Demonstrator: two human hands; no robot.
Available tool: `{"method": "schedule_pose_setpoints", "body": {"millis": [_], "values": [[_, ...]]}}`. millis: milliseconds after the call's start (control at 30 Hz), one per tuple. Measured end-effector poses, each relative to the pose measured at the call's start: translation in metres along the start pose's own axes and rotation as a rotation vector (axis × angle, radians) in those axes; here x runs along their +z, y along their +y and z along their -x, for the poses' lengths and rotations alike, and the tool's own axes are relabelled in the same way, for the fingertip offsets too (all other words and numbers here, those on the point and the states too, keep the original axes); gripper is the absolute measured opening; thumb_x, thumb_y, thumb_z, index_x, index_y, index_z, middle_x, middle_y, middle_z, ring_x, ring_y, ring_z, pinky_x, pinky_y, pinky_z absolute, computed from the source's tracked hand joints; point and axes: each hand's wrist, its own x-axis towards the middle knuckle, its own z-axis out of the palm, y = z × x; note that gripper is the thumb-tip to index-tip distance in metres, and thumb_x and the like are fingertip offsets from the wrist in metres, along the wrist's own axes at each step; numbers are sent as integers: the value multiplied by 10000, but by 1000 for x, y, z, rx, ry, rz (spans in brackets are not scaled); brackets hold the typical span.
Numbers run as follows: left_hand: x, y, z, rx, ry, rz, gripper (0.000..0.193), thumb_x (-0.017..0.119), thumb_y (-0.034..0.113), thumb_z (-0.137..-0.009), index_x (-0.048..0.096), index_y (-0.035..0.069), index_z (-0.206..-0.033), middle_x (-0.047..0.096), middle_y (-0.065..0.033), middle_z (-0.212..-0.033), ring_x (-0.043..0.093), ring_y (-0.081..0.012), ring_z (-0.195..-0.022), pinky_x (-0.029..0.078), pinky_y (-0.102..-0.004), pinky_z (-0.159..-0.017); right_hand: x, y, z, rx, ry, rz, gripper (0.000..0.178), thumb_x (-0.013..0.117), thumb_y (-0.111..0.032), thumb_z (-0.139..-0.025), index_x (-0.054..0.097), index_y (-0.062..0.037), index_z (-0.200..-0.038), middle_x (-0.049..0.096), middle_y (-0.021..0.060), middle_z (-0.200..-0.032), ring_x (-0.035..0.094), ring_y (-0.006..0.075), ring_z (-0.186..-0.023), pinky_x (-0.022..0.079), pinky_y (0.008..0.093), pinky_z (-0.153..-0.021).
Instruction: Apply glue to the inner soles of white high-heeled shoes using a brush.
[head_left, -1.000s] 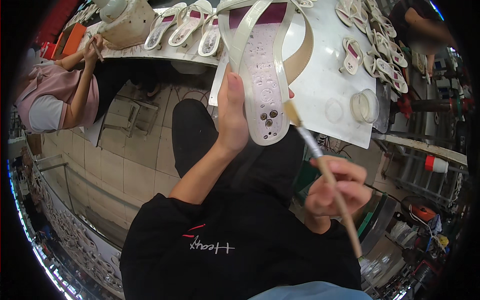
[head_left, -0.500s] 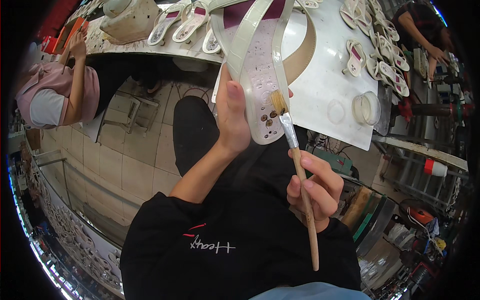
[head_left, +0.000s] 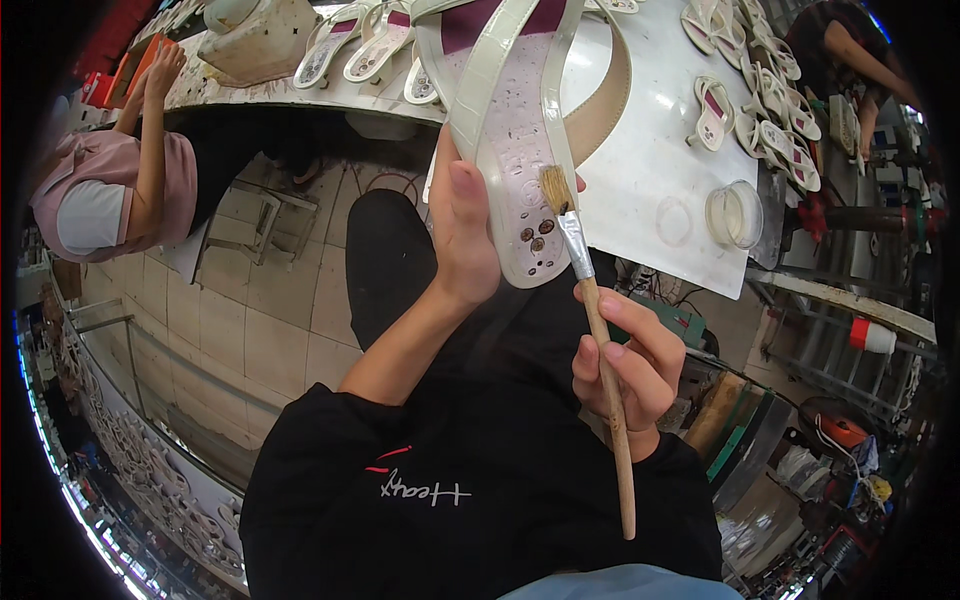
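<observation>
A white strapped sandal (head_left: pixel 522 150) is held up in front of me, its toe end toward me, with brown oval marks on the pale insole and a purple patch farther up. My left hand (head_left: pixel 466 225) grips it from the left and underneath, the thumb along the edge. My right hand (head_left: pixel 635 360) is closed around the wooden handle of a flat paintbrush (head_left: pixel 600 335). The brush's tan bristles are at the right edge of the insole, beside the brown marks; whether they touch it I cannot tell.
A round clear dish (head_left: pixel 733 215) stands on the white table (head_left: pixel 640 150). More white sandals (head_left: pixel 713 115) lie at the table's right and far side. A person in a pink vest (head_left: pixel 125 185) sits at the left; another person's arm (head_left: pixel 868 75) reaches in at the far right.
The brush has moved slightly up and toward the sandal's right edge. The sandal and my left hand have barely shifted. The person at the far right has moved an arm.
</observation>
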Motion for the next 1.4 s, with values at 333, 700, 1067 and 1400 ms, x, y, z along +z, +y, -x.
{"method": "schedule_pose_setpoints", "body": {"millis": [333, 700, 1067, 1400], "values": [[-3, 2, -4, 1, 27, -19, 866, 136, 704, -886, 425, -33, -1240, 638, -188, -895, 637, -191, -648, 534, -286, -513, -2, -5, -1, 79, -93, 58, 288, 600, -24, -863, 361, -35, -1023, 498, 215, -1052, 641, 364, -841, 605, 412, -682], [-18, 6, -11, 68, -68, 42, 662, 265, 583, -944, 303, -8, -1240, 592, -217, -985, 660, -252, -802, 557, -334, -627, 6, 1, 4, -25, 14, -9, 288, 686, 29, -775, 448, 52, -936, 565, 264, -945, 658, 373, -739, 606, 375, -604], [-16, 8, -13, 50, 69, -83, 816, 125, 687, -900, 423, 13, -1251, 644, -182, -921, 631, -179, -752, 517, -289, -605, 7, 0, 4, -2, -11, -5, 269, 690, 21, -773, 465, 59, -916, 576, 262, -922, 659, 358, -729, 602, 366, -594], [-24, 4, -17, 132, 36, -27, 617, 233, 558, -961, 331, -3, -1198, 620, -200, -925, 660, -231, -765, 540, -312, -650, 6, -1, 4, 24, -54, 23, 274, 687, -16, -789, 462, 51, -931, 596, 245, -901, 656, 328, -684, 581, 333, -544]]}}
